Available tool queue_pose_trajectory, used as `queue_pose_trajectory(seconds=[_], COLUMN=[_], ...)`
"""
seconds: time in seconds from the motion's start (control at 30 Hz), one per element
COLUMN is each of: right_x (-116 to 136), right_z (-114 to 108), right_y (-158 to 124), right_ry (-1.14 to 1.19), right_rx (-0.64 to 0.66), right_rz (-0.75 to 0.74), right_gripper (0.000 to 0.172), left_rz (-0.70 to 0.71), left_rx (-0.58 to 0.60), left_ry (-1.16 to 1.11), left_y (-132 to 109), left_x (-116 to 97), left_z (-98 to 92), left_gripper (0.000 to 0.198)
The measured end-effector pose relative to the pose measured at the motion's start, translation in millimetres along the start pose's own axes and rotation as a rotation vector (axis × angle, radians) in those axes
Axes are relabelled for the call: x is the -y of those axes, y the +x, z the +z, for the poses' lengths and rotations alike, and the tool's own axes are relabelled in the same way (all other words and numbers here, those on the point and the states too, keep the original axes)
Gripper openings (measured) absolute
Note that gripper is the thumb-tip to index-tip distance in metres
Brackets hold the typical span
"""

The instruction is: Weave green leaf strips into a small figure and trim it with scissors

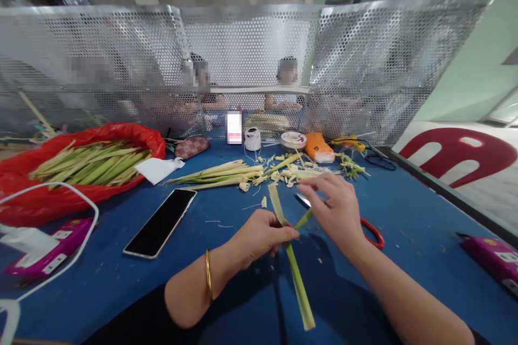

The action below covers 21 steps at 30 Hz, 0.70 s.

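My left hand [267, 232] pinches a long, flat green leaf strip [298, 285] between thumb and fingers. The strip's pale upper end rises above the hand, and its lower part slants down over the table. A second, narrower strip [304, 219] crosses at the pinch and runs up to my right hand [334, 207], whose thumb and fingers are closed on its end. Scissors [373, 234] with a red handle lie beneath my right hand, partly hidden by it. Just beyond my hands are a bundle of pale-green stalks [218, 175] and cut leaf scraps [291, 175].
A red plastic bag [109, 188] full of leaves sits at left, beside a phone [159, 223]. Thread [253, 140], a tape roll [293, 140] and an orange packet [319, 146] stand before a perforated metal screen [246, 38]. Two people sit behind it. Purple power strips [491, 256] flank the table.
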State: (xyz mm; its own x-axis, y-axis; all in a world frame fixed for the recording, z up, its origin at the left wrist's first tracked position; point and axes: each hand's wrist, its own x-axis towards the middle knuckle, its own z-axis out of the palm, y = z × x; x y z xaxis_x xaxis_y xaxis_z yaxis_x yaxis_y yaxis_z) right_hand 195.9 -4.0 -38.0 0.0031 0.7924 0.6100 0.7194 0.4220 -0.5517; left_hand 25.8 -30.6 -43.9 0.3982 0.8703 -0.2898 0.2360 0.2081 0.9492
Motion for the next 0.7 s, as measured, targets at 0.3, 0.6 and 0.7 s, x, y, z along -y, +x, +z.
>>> queue_pose_trajectory(seconds=[0.3,0.6,0.7], right_x=[12.3,14.5,17.6], right_z=[11.9,17.1,18.8], right_y=[-14.7,-18.6,-22.4], right_ry=[0.276,0.639,0.610], right_rx=[0.511,0.466,0.424], right_rz=[0.145,0.353,0.356], right_gripper=[0.028,0.016,0.016], left_rz=[-0.008,-0.011,-0.039], left_rx=[-0.018,0.119,0.140], left_ry=[0.053,-0.053,-0.055], left_y=[4.2,3.0,2.0], left_x=[6.8,6.5,5.9], left_z=[2.8,-4.4,-4.7], left_gripper=[0.028,0.024,0.023])
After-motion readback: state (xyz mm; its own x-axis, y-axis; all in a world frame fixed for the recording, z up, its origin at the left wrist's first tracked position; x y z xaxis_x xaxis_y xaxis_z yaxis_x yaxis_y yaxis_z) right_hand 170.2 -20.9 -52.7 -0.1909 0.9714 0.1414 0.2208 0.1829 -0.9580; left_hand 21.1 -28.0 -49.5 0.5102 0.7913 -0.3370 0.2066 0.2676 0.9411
